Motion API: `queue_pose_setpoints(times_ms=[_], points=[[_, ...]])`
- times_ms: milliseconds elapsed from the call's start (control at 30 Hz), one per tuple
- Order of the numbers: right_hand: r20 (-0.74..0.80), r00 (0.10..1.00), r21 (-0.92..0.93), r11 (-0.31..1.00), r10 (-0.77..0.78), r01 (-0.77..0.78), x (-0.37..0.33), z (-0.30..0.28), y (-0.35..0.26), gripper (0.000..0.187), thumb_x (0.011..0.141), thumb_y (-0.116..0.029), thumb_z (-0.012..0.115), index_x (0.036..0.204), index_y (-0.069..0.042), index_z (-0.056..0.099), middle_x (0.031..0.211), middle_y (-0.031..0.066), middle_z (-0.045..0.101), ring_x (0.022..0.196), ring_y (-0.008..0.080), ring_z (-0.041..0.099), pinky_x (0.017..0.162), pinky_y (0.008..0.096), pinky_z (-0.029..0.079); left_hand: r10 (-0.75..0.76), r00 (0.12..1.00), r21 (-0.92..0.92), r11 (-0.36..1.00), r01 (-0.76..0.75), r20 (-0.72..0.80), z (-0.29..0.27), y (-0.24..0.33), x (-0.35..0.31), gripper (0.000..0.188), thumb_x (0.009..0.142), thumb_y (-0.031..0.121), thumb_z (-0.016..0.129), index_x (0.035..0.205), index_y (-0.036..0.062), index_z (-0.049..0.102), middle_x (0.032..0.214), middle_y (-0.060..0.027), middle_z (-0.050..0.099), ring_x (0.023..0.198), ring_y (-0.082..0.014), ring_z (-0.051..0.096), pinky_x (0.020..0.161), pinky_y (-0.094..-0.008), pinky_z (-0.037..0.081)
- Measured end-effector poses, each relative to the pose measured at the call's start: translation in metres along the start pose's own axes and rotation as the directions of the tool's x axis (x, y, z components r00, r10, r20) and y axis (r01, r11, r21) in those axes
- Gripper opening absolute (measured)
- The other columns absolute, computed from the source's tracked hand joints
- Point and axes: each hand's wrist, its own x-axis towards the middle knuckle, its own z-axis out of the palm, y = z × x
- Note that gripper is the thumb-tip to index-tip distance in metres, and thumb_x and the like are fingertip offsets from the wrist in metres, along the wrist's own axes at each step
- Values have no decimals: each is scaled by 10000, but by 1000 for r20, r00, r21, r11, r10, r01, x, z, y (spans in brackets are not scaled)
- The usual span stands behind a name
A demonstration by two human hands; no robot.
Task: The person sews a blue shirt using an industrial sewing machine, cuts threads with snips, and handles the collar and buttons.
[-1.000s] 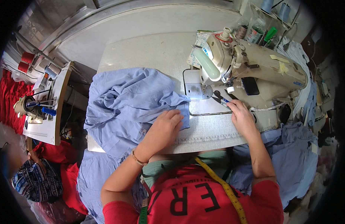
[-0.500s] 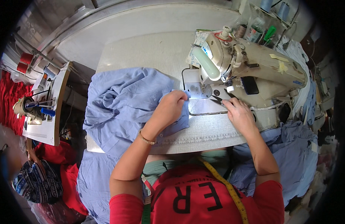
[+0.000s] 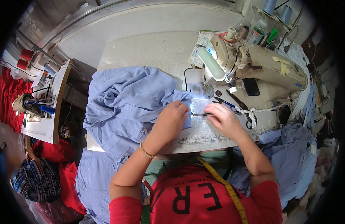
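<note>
A light blue garment lies bunched on the sewing table, its right edge reaching the metal plate of the sewing machine. My left hand is closed on that edge, fingertips pressed together on the cloth; the exact pinch is partly hidden. A short way to the right, my right hand hovers over the plate's near edge, fingers loosely bent and apart, with nothing visible in them. Just beyond it lie dark scissors, white wrapping on their handle, and a blue-and-black slim tool.
A dark phone, a white cap-like piece and a black disc rest by the machine's base. More blue cloth hangs at the right. Another machine table stands at the left, with red fabric beyond it.
My right hand has left the scissors and come left and nearer, towards my left hand. My left hand has drawn slightly nearer, and the garment's corner now stands up above it.
</note>
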Motion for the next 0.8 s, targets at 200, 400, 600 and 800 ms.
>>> queue_pose_setpoints(times_ms=[200,400,600,800], points=[[-12,1000,105,994,-19,20,23,21,-16,317,734,-26,639,1042,-35,564,1071,128,581,980,321,557,843,387,454,54,998,288,956,-55,12,7,22,-30,183,745,170,665,871,61,590,894,-82,525,846,-262,506,737,-370,396],[41,999,89,996,-12,8,25,24,-15,263,728,-39,652,972,-38,556,916,112,554,889,312,551,779,395,450,35,999,305,952,-30,-10,17,17,-39,200,758,182,662,899,62,585,898,-78,521,843,-258,494,734,-374,389],[44,999,70,997,-31,28,24,27,-12,177,734,-48,650,894,-41,574,891,96,545,876,293,544,775,380,453,39,999,296,955,-32,-17,17,17,-40,204,763,180,659,911,60,584,900,-79,519,842,-262,490,731,-373,390],[39,999,61,998,-35,33,24,26,-14,137,741,-64,651,857,-46,580,867,87,534,846,286,535,767,376,451,51,999,314,948,-44,-16,17,17,-41,234,756,186,664,941,66,585,900,-78,514,840,-250,489,727,-368,393]])
